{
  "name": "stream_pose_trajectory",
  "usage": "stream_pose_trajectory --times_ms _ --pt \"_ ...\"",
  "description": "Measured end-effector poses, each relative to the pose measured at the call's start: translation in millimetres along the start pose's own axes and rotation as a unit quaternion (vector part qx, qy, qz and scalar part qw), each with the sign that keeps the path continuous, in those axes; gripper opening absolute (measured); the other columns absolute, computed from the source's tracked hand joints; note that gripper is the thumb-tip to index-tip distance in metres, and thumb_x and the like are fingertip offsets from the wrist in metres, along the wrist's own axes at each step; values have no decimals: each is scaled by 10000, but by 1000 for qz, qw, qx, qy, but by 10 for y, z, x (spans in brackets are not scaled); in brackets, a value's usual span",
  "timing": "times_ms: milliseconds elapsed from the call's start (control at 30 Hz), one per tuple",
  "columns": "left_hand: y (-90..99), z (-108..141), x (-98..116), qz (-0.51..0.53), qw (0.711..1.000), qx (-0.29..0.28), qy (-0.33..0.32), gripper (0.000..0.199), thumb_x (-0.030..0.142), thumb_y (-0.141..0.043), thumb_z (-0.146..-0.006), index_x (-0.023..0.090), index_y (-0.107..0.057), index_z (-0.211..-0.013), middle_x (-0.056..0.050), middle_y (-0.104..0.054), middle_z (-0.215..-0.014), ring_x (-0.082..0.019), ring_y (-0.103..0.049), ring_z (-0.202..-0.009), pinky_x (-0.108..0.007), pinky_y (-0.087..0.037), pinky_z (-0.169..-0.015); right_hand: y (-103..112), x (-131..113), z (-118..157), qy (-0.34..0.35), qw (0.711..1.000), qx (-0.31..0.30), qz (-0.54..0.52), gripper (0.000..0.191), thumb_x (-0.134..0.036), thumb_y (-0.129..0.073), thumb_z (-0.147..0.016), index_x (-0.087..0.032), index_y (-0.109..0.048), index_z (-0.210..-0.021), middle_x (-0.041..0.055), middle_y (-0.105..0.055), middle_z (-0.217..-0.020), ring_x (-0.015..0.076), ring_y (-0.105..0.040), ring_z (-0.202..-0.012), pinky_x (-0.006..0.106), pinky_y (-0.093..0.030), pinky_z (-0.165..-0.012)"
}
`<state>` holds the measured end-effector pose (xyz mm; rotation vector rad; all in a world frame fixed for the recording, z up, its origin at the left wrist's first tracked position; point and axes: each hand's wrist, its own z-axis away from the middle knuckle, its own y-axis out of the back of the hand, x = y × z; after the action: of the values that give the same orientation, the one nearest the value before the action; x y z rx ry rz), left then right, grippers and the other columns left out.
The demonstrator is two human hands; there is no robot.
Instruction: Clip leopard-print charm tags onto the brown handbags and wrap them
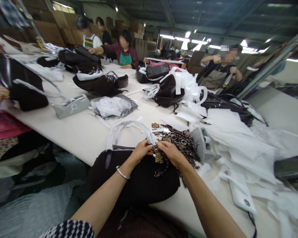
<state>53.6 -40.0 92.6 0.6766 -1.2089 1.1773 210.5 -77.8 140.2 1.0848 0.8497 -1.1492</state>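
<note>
— Both busy at once? What have they got?

— My left hand (142,151) and right hand (171,152) meet at the right foot of the bag's white-wrapped handle (118,129), fingertips almost together. Each is pinched in, thumb to fingers, at the upper end of a leopard-print charm (159,156). Which bit sits in each grip I can't tell; my fingers hide it.

— Where does the charm lie from you?

— Between my hands, just below the fingertips, over the near face of the dark bag (136,185). Its long axis runs down that face toward me, and a braided cord (161,172), seemingly part of it, trails at the lower end.

— Which hand is nearer?

— The right, by a little; the left comes in close on the other side.

— And the bag?

— It lies across in front of me at the near edge of the table (76,140), long axis left to right. Its zipped top and handle point away from me, its rounded bottom toward me. I'm right of its middle, with the heap of charms (182,135) just beyond my right hand.
</note>
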Motion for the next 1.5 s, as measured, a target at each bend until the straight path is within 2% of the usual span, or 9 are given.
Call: stream_pose_trajectory --times_ms 200,367,467,633,900,1067,1300,1400,1500 --pt "108 298 154 -81 995 56 5 232 222 -679 -773 144 -535 -937 -10 -627 -762 -112 -644 -576 -216 -549 -536 -85 -47 362 -10 993 38 -114 440 -202 -743 -610 -166 -569 -1012 23 -662 -881 157 -636 -796 270 -523 -695" --pt "7 652 213 -87 995 -13 41 275 398 -604 -830 123 -613 -834 -58 -674 -771 -171 -677 -645 -274 -575 -560 -202 -58 522 -33 985 28 -169 338 -251 -700 -684 -198 -487 -941 -7 -578 -872 153 -644 -689 325 -564 -614" --pt "-111 731 200 -7 997 -14 81 279 407 -641 -799 134 -585 -813 -46 -677 -778 -159 -674 -672 -290 -582 -628 -197 -78 624 27 998 61 -1 259 -199 -656 -713 -198 -512 -928 -15 -591 -834 129 -615 -647 293 -524 -628" --pt "-225 753 125 10 995 -20 94 284 360 -749 -691 137 -596 -779 4 -634 -690 -126 -623 -635 -259 -563 -624 -194 -113 880 113 952 117 261 203 -194 -647 -750 -201 -562 -934 -16 -628 -736 144 -594 -697 267 -448 -694" --pt "-230 772 71 136 983 -27 123 207 278 -737 -735 132 -636 -841 -38 -690 -742 -143 -639 -610 -245 -547 -583 -349 -45 1219 163 884 6 439 235 -314 -611 -826 -163 -634 -1005 109 -692 -1010 243 -665 -847 333 -497 -709" --pt "-210 780 1 116 982 -22 148 182 218 -740 -752 116 -636 -862 -87 -717 -813 -207 -696 -725 -309 -594 -673 345 31 1224 211 917 58 333 168 -285 -531 -912 -236 -691 -925 -15 -721 -917 118 -648 -849 198 -448 -750" --pt "-196 776 -38 107 983 1 146 188 237 -707 -771 126 -621 -898 -85 -708 -836 -130 -624 -577 -191 -503 -452 2026 360 1355 -67 864 210 452 171 -224 -576 -819 -178 -702 -712 35 -693 -714 160 -608 -700 247 -382 -642" --pt "-243 789 -21 89 986 1 143 226 305 -714 -751 133 -604 -846 -56 -683 -754 -95 -536 -491 -164 -414 -380 2244 632 1497 -104 861 204 453 182 -232 -565 -811 -179 -708 -710 37 -675 -673 165 -599 -669 256 -370 -621" --pt "-257 768 -51 44 991 1 129 298 397 -712 -737 159 -576 -853 -39 -675 -753 -101 -523 -497 -173 -401 -397 2146 840 1555 -117 868 188 445 193 -275 -548 -837 -194 -723 -832 28 -681 -719 163 -609 -694 255 -395 -643"
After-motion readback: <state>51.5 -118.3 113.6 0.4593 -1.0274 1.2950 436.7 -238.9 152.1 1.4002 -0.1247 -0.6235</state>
